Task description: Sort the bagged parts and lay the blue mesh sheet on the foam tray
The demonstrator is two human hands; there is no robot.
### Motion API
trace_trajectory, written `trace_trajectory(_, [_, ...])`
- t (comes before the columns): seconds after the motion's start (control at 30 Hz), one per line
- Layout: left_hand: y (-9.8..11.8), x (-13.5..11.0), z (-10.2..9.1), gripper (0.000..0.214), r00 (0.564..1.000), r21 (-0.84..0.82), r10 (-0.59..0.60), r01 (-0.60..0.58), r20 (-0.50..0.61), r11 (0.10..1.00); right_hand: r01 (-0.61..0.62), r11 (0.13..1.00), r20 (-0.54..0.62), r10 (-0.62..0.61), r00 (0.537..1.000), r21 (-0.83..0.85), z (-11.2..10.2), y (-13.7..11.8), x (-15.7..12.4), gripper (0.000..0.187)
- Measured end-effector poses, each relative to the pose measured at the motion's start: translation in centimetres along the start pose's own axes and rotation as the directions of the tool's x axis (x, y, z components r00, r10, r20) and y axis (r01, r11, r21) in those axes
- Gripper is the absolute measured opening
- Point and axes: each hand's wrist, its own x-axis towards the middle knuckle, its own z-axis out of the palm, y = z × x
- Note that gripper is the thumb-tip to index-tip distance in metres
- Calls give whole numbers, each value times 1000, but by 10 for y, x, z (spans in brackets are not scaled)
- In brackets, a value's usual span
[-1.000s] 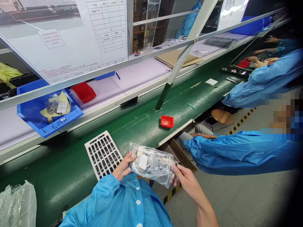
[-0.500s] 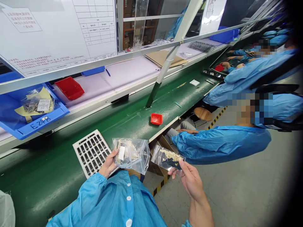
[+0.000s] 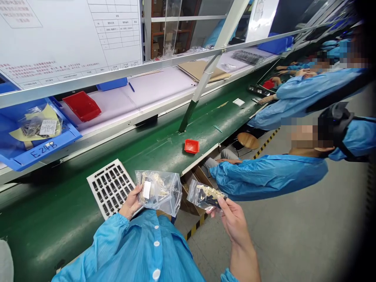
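Note:
My left hand grips a clear plastic bag of small parts with a white label, held over the edge of the green conveyor belt. My right hand pinches a smaller clear bag of gold and black parts, apart from the first bag and out over the floor. A white tray of black components lies flat on the belt, just left of my left hand.
A small red tray sits on the belt. A blue bin and a red bin rest on the shelf behind. A cardboard box stands below the bags. Co-workers in blue coats sit along the belt to the right.
One second ago both hands held what looked like a single bag. Now two bags are apart, the larger in my left hand, the smaller in my right. The view has swung right.

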Motion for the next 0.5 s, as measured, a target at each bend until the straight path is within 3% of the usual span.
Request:
trace_trajectory(0.17, [-2, 1, -1, 53, 999, 42, 25, -27, 45, 999, 22, 999, -5, -22, 1000, 50, 6, 1, 2, 47])
trace_trajectory(0.27, [-3, 1, -2, 58, 996, 68, 49, -54, 74, 996, -34, 999, 104, 30, 994, 36, 19, 1, 7, 48])
trace_trajectory(0.33, [-4, 0, -2, 59, 994, 92, 52, -61, 99, 994, -110, 989, 270, 132, 954, -95, 35, 0, 12, 52])
trace_trajectory(0.4, [-6, -1, -2, 58, 991, 123, 41, -57, 126, 991, -145, 961, 411, 233, 882, -235, 55, -1, 18, 63])
trace_trajectory(0.5, [-10, -5, 0, 62, 988, 178, 6, -34, 157, 983, -169, 923, 509, 335, 793, -345, 83, 2, 25, 84])
